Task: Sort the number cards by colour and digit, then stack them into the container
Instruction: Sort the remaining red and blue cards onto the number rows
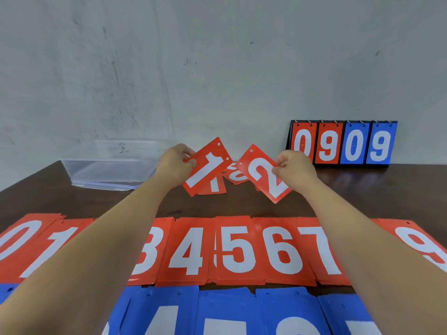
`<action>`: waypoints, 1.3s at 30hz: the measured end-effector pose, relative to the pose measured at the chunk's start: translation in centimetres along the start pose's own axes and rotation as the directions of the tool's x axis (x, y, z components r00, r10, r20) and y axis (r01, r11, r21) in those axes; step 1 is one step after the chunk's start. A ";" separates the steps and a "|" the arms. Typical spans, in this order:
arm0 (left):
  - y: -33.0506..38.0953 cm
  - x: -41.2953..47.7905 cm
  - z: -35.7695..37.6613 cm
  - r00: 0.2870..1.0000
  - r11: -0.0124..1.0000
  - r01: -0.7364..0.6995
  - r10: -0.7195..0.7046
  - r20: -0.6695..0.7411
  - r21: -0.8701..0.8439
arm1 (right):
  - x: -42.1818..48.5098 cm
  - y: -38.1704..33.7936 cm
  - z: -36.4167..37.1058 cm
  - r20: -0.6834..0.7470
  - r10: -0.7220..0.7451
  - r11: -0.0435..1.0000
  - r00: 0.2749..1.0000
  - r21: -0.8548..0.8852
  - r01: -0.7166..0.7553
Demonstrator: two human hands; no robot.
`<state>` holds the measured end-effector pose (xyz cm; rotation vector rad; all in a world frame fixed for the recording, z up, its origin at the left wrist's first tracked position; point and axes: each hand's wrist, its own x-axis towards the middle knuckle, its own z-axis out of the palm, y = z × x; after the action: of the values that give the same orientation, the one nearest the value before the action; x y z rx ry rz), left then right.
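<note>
My left hand point(175, 164) holds a red card with a white 1 point(205, 169) up over the table. My right hand point(294, 169) holds a red card with a white 2 point(264, 174), tilted the other way. Beneath them lie a few loose red cards point(235, 175), partly hidden. A row of red card piles point(238, 250) showing 0, 1, 3, 4, 5, 6, 7 and 9 runs across the near table; my arms hide parts of it. Blue card piles point(227, 313) lie in a row closer to me. A clear plastic container point(108, 171) stands at the back left, with no cards in it.
A black flip scoreboard point(342, 143) reading 0 9 in red and 0 9 in blue stands at the back right against the grey wall. The dark wooden table point(362, 189) shows bare wood between the loose cards and the red row.
</note>
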<state>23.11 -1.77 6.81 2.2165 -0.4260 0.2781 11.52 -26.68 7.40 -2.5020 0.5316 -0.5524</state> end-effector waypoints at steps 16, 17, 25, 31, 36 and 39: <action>-5.2 -5.0 -15.6 0.993 0.988 0.091 -0.100 -0.070 -0.122 | -6.6 -11.3 2.8 -0.148 -0.002 0.993 0.989 0.118 0.020; -6.1 -5.3 -16.8 0.990 0.984 0.111 -0.121 -0.070 -0.137 | -7.0 -12.2 3.3 -0.159 0.007 0.989 0.987 0.147 0.017; -13.9 -7.7 -23.8 0.957 0.906 0.284 -0.289 0.030 -0.313 | -11.7 -18.6 8.0 -0.098 0.102 0.888 0.990 0.458 -0.046; -18.5 -9.8 -26.1 0.912 0.848 0.410 -0.389 0.131 -0.336 | -15.6 -22.8 11.9 0.058 0.119 0.818 0.991 0.560 -0.132; -21.0 -11.7 -24.6 0.878 0.846 0.468 -0.412 0.242 -0.256 | -17.1 -24.1 15.9 0.194 0.165 0.844 0.967 0.479 -0.240; -21.6 -12.3 -23.1 0.905 0.894 0.413 -0.381 0.190 -0.171 | -17.5 -24.0 17.6 0.221 0.191 0.863 0.956 0.426 -0.271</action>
<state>19.13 31.56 1.75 2.0653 -0.0660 -0.1527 11.38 7.44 2.20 -1.9816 0.5545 -0.3160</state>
